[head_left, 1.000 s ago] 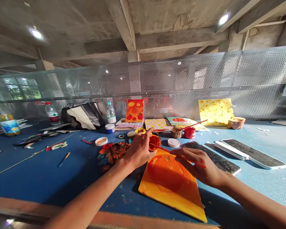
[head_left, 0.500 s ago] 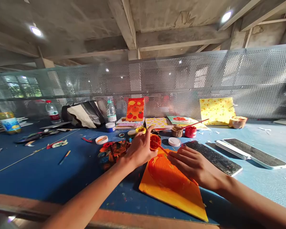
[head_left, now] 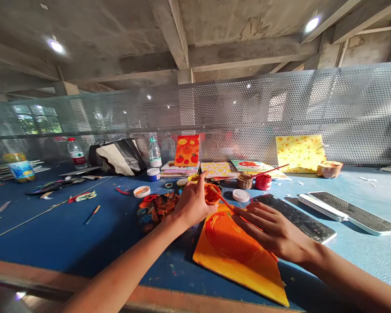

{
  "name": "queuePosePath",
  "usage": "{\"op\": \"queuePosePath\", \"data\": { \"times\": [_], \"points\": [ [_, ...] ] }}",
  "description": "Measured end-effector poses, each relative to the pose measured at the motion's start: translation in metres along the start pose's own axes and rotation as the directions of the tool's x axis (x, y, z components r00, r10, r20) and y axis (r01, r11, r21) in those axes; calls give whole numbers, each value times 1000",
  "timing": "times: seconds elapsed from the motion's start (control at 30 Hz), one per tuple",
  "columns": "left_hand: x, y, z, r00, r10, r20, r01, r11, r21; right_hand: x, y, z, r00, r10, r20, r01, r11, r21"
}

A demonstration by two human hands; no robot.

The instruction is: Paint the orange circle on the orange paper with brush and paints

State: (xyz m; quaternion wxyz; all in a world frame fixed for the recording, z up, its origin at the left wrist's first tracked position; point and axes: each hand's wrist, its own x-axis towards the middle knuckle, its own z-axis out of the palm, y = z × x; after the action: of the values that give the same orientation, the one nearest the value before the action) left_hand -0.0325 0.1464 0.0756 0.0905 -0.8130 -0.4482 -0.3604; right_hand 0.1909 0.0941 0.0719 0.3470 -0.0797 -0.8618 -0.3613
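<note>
My left hand [head_left: 192,204] is wrapped round a small pot of orange paint [head_left: 212,194], holding it just above the far end of an orange-painted canvas [head_left: 237,252] that lies flat on the blue table [head_left: 68,234]. My right hand [head_left: 273,230] pinches a thin red-handled brush [head_left: 226,203] whose tip is inside the pot. The right hand hovers over the canvas. A paint-smeared palette [head_left: 156,208] lies just left of my left hand.
Paint pots [head_left: 263,181], white lids [head_left: 240,195] and finished small paintings [head_left: 187,151] stand at the back by a perforated metal screen. Phones [head_left: 352,213] lie to the right. Water bottles [head_left: 154,153], a bag [head_left: 117,157] and loose brushes sit to the left.
The brush has left the canvas surface and its tip has gone into the orange pot. My right hand shifted slightly left toward the pot; the left hand kept hold of it.
</note>
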Motion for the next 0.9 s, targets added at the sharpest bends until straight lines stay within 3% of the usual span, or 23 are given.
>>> {"op": "queuePosePath", "data": {
  "times": [0.3,0.4,0.47,0.5,0.53,0.6,0.63,0.7,0.8,0.83,0.9],
  "points": [
    [3,-21,13,957,-277,86,275,961,39,5,4,-16,983,-73,-169,80,996,38],
    [2,-27,12,940,-316,128,308,948,79,7,-1,-26,974,48,-221,-14,989,150],
    [2,-29,10,936,-315,159,303,948,97,3,-9,-38,938,269,-220,-210,943,260],
    [3,-30,9,935,-307,175,293,951,102,0,-13,-45,883,423,-204,-347,880,323],
    [4,-30,7,936,-298,188,282,953,106,-4,-18,-52,793,585,-169,-489,778,395],
    [7,-27,2,942,-272,198,255,961,105,-13,-25,-66,536,840,-81,-688,490,536],
    [8,-24,-2,948,-254,193,238,966,99,-18,-29,-72,408,912,-32,-727,345,594],
    [5,-12,-14,964,-207,166,196,977,81,-29,-34,-81,202,976,77,-742,101,663],
    [-20,18,-37,984,-119,135,115,993,32,-46,-44,-86,-8,980,201,-714,-146,685],
    [-34,29,-44,987,-66,144,67,998,-2,-51,-48,-87,-62,974,218,-693,-199,693],
    [-70,50,-53,980,150,130,-131,981,-142,-59,-57,-88,-137,963,232,-659,-263,705]
  ]
}}
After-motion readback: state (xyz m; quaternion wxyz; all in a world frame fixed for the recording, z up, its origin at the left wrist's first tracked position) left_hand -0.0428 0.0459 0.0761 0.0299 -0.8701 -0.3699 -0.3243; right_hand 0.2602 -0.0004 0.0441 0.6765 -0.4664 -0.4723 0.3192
